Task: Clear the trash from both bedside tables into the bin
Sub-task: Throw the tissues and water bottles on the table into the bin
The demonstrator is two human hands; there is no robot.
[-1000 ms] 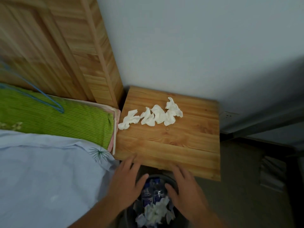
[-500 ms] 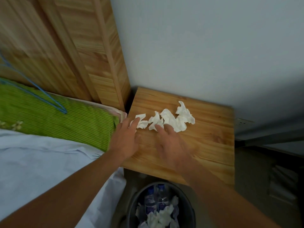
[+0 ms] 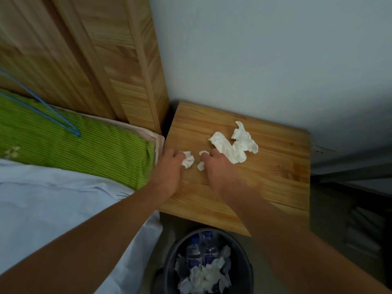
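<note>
Head view: my hands (image 3: 192,166) are each closing on a tissue wad (image 3: 187,161); two tissues (image 3: 234,145) are waiting on the desk (image 3: 275,177), bin (image 3: 244,270) half-filled.

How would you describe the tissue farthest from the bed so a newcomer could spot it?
Find the wooden bedside table against the wall. Crumpled white tissues lie in a row across it. The farthest tissue is the tall, upright crumple nearest the wall, beyond both hands and untouched.

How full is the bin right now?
Partly full. The bin holds two bottles and crumpled tissues, all below its rim.
</note>
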